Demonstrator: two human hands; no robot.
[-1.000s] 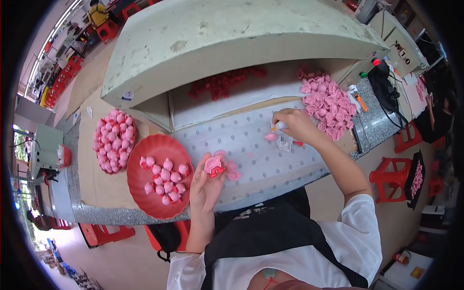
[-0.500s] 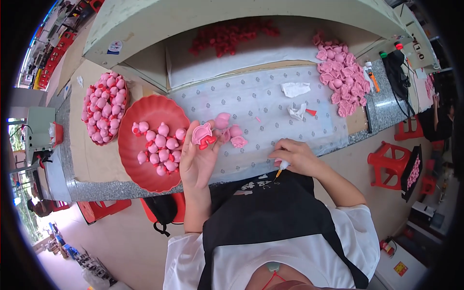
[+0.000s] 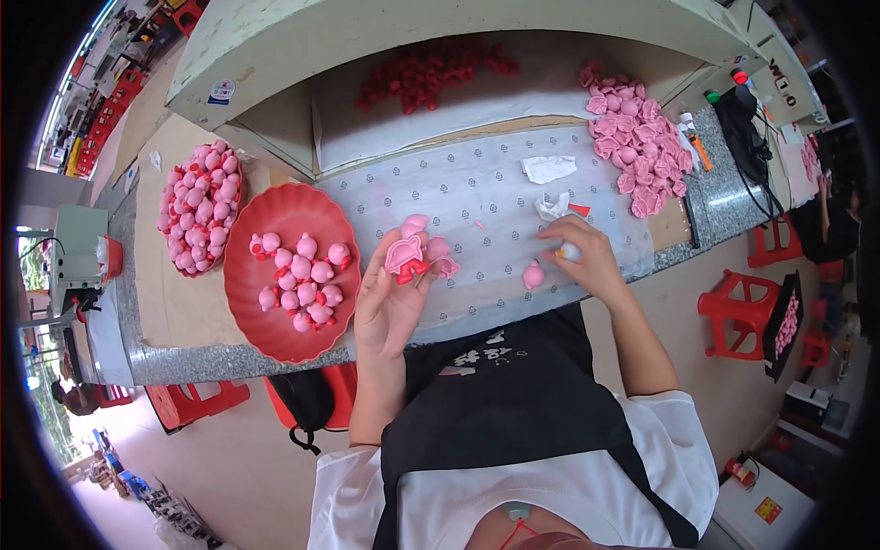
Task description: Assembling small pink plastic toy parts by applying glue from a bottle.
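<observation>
My left hand (image 3: 380,307) holds up a hollow pink figure half (image 3: 404,256) with red feet, its open inside facing me. Just behind it, loose pink pieces (image 3: 440,255) lie on the patterned sheet. My right hand (image 3: 594,261) is closed around a small white glue bottle (image 3: 570,250), whose yellowish tip shows between the fingers. Beside that hand, apart from it, a rounded pink piece (image 3: 533,274) rests on the sheet. To the left stands a red scalloped tray (image 3: 240,302) of pink figures with red parts.
Far left is another full basket of pink figures (image 3: 197,211). A pile of pink shells (image 3: 637,151) lies at the right, near an orange-handled tool (image 3: 701,153). Crumpled tissue (image 3: 551,207) sits behind my right hand. A grey-green cabinet (image 3: 440,23) overhangs red parts (image 3: 426,78).
My right hand has moved forward from the table edge with the glue bottle, and a pink piece now lies near it. My left hand has shifted right with the figure half.
</observation>
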